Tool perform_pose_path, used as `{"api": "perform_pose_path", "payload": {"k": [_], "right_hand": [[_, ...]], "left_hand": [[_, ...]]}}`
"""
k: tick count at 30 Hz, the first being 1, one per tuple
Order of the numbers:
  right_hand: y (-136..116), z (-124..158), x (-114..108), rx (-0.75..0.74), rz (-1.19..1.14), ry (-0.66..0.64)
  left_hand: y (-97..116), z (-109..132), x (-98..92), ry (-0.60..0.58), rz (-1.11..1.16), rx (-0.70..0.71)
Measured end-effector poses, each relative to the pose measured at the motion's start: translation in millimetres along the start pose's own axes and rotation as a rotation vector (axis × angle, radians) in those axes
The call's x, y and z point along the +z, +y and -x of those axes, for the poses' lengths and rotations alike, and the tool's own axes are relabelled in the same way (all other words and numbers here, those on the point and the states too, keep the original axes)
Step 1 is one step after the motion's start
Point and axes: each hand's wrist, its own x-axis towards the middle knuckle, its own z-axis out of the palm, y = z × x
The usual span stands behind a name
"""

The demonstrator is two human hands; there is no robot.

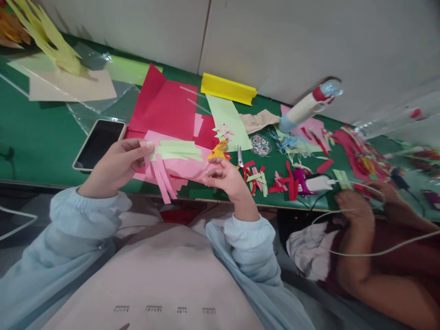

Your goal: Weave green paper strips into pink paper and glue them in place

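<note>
My left hand (129,158) pinches the ends of a small bundle of paper strips, with pale green strips (180,150) pointing right and pink strips (164,178) hanging down. To the right, my right hand (225,178) has thumb and fingertips pressed together. A thin, light sliver shows at those fingertips, too small to name. Under both hands lie pink paper sheets (192,168), over red paper (168,105). Just above the right hand is a yellow-orange piece (218,150) with small markings, and a pink and green strip star (225,132) lies beyond it.
A phone (99,144) lies left of my left hand. Scissors (240,158), loose strips, a dish of small shiny pieces (260,145) and a purple glue gun (304,181) lie rightward. A bottle (309,107) stands behind. At right, a co-worker's hands (354,204) work beside a white cable.
</note>
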Motion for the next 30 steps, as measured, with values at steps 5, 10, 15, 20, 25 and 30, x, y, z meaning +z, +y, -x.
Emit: {"api": "perform_pose_path", "payload": {"k": [5, 10, 15, 20, 25, 30], "right_hand": [[-2, 2, -6, -0.001, 0.127, -0.033], [-9, -1, -15, -0.054, 0.265, 0.019], [-36, -7, -37, -0.201, 0.423, 0.240], [-61, -21, -64, -0.273, 0.634, 0.429], [-54, -25, -61, -0.201, 0.783, 0.318], [-27, -10, -28, -0.117, 0.803, 0.075]], "left_hand": [[3, -5, -3.5, 0.050, 0.089, 0.032], [7, -7, -4.7, 0.096, 0.124, 0.082], [8, -9, -2.7, 0.077, 0.128, 0.106], [3, -15, 5.5, 0.045, 0.135, 0.086], [-3, -19, 14.3, 0.025, 0.132, 0.058], [-11, -22, 14.6, 0.013, 0.129, 0.018]]}}
